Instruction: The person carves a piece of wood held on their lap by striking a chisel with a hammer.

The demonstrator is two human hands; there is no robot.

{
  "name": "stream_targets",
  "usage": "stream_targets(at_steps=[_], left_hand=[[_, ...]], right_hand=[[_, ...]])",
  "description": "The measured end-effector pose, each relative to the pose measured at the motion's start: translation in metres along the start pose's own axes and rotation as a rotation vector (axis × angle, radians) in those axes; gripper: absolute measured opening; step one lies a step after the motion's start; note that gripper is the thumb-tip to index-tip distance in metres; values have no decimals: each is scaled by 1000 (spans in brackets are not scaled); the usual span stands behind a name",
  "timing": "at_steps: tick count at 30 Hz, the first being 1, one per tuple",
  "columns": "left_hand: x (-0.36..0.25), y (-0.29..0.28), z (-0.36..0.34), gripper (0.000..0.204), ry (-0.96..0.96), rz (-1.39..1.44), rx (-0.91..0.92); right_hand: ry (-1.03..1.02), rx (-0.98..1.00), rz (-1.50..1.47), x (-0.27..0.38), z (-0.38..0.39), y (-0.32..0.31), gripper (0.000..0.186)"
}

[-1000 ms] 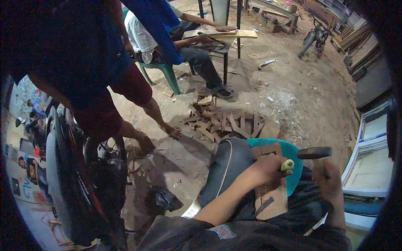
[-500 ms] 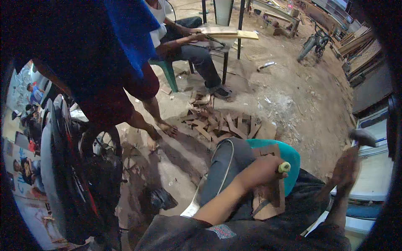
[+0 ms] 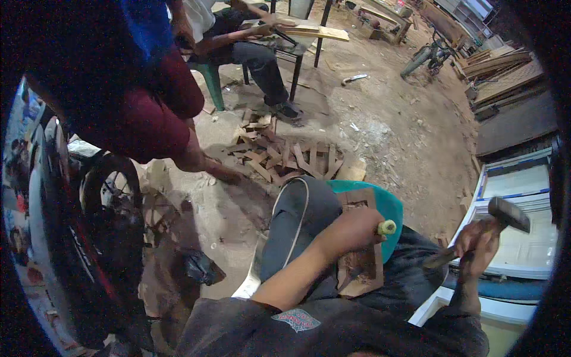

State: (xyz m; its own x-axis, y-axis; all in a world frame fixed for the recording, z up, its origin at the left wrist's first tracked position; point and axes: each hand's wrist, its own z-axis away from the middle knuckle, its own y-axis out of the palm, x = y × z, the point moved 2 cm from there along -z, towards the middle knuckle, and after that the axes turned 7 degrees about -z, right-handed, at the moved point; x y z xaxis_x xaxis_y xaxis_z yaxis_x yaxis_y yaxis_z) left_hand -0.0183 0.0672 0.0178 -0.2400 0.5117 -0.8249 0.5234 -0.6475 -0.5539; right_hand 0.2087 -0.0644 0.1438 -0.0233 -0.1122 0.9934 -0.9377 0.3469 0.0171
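Left hand [image 3: 357,229]: fist closed round a tool with a pale handle end [image 3: 387,227]; tip hidden. Right hand [image 3: 479,244]: wrapped on a hammer [image 3: 510,215], head up, well apart from the handle. Wooden block [image 3: 372,268] on the lap, far end just inside the far edge of the teal panel [image 3: 391,205]; rough hollow toward its near end. Judgement: brace block against thighs, keep left fingers below the handle end, strike squarely along the tool's axis.
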Motion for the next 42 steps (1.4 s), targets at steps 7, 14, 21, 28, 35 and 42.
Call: stream_targets(at_steps=[7, 14, 21, 28, 35, 42], left_hand=[[-1, 11, -2, 14, -26, -48, 12], [-1, 2, 7, 17, -89, -39, -65], [-5, 0, 13, 16, -148, -8, -66], [-2, 5, 10, 15, -160, -5, -130], [-4, 19, 4, 15, -133, 6, -190], [2, 8, 16, 14, -44, 53, -277]], right_hand=[[-110, 257, 859, -44, 6, 40, 17], [-91, -39, 336, -8, 0, 8, 21], [169, 183, 898, -39, 11, 35, 23], [-227, -140, 238, 3, 4, 27, 15], [-39, 152, 1054, -34, 26, 28, 15], [-168, 30, 258, 16, -1, 40, 16]])
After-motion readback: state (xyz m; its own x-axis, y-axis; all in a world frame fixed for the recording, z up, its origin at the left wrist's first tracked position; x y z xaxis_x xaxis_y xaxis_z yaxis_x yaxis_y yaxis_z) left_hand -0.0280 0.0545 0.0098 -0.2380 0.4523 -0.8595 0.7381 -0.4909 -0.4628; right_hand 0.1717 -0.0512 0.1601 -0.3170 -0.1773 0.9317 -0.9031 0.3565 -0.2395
